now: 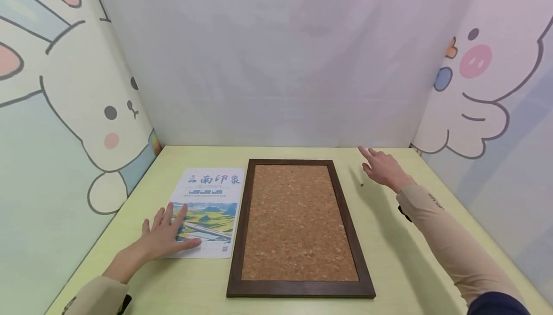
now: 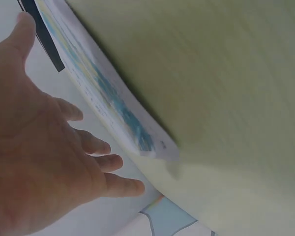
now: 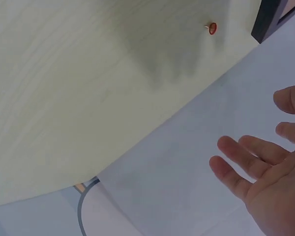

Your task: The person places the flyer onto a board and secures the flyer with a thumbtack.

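A printed poster (image 1: 211,221) with blue lettering and a landscape picture lies on the table, left of a cork board (image 1: 298,219) in a dark brown frame. My left hand (image 1: 162,239) is spread over the poster's lower left part, thumb pointing right; it holds nothing. In the left wrist view its palm (image 2: 39,152) and straight fingers appear beside the poster. Right of the board, my right hand (image 1: 386,168) is raised above the table, fingers loosely extended and holding nothing. Beneath it on the tabletop lies a small red thumbtack (image 3: 212,28), a dark speck in the head view.
The pale yellow-green table (image 1: 198,288) ends at a light grey back wall (image 1: 285,60). Cartoon panels close both sides, with a rabbit (image 1: 82,94) on the left and a white animal (image 1: 497,75) on the right.
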A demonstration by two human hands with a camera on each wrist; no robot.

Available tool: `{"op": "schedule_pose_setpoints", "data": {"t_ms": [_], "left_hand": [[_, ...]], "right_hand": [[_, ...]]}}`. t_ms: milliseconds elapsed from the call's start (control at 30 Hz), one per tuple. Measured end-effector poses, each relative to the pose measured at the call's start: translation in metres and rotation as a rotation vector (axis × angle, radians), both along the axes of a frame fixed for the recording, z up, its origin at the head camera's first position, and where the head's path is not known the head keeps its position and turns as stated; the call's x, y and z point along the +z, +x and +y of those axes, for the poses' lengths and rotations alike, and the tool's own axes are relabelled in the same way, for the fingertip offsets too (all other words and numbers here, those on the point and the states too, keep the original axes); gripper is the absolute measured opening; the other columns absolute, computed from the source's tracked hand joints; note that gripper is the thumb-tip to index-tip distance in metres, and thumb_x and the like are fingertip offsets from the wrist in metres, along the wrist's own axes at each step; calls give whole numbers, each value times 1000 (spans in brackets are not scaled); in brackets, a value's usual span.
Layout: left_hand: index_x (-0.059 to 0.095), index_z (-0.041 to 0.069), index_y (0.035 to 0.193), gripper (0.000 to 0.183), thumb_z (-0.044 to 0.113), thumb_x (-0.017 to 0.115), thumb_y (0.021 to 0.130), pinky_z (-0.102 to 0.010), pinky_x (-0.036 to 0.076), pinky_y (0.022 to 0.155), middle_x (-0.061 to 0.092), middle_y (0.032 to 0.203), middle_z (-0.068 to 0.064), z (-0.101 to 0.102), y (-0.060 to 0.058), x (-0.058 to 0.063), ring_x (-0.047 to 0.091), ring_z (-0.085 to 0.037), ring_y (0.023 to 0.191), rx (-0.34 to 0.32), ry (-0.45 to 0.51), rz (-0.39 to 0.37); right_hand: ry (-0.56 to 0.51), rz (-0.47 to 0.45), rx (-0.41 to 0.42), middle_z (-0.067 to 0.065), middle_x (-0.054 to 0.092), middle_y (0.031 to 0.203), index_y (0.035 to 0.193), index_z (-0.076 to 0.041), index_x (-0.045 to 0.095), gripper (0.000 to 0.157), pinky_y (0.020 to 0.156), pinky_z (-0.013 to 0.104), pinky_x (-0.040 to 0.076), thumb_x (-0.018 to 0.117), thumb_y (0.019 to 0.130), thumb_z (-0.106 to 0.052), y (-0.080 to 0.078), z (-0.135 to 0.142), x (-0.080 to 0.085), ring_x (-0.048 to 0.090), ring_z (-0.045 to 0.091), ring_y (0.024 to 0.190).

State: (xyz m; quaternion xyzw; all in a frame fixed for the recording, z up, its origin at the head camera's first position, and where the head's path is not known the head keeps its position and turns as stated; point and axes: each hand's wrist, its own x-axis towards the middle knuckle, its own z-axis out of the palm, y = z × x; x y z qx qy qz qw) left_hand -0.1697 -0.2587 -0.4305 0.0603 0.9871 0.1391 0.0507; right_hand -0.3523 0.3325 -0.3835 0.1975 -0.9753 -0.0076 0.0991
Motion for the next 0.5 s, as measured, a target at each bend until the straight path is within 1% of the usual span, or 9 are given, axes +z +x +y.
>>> {"op": "schedule_pose_setpoints", "data": {"t_ms": [67,133,200,267,333,367,433,500], "left_hand": [[24,1,151,108,68,64,76,-82,5,97,8,152,-40,0,0,-3,8,-63,136,-2,9,-18],[25,1,151,107,68,64,77,-81,6,98,8,152,-41,0,2,-4,8,-63,136,-5,10,-27],[27,0,150,105,68,63,78,-80,10,99,10,151,-41,-1,3,-4,11,-63,135,-5,-2,-9],[30,-3,148,102,66,61,81,-79,18,98,16,148,-42,-3,4,-2,16,-64,133,17,-14,25],[34,-7,143,97,64,60,83,-75,29,92,28,141,-43,-7,5,1,26,-63,126,61,-33,59],[36,-10,139,95,63,60,84,-73,34,87,33,134,-43,-9,5,3,29,-63,122,92,-43,65],[38,-15,129,91,62,60,85,-68,40,78,38,120,-43,-12,5,7,33,-62,113,170,-50,42],[38,-19,119,92,63,61,84,-65,41,72,39,110,-42,-15,6,9,35,-62,106,242,-48,-10]], "right_hand": [[-7,-20,32,33,56,128,145,0,38,57,75,55,49,52,91,-9,1,1,-4,60,48,102],[-24,-65,56,30,61,119,141,2,44,57,66,46,47,52,85,-1,2,1,-8,63,41,92],[-44,-115,77,26,64,111,136,3,51,55,64,40,45,52,81,4,3,0,-12,63,35,87],[-49,-153,95,24,65,106,130,4,57,51,64,40,47,53,80,5,4,-2,-16,62,32,85],[-46,-173,111,22,65,102,125,4,61,46,70,44,51,55,79,6,5,-3,-19,63,33,86],[-40,-172,118,20,66,102,121,4,63,44,74,46,52,56,79,6,5,-3,-20,64,34,90],[-25,-169,139,20,67,101,116,4,67,38,78,50,53,58,79,7,6,-3,-23,65,37,93],[-12,-161,164,19,70,101,109,3,70,32,80,50,53,60,79,7,6,-3,-26,65,39,95]]}}
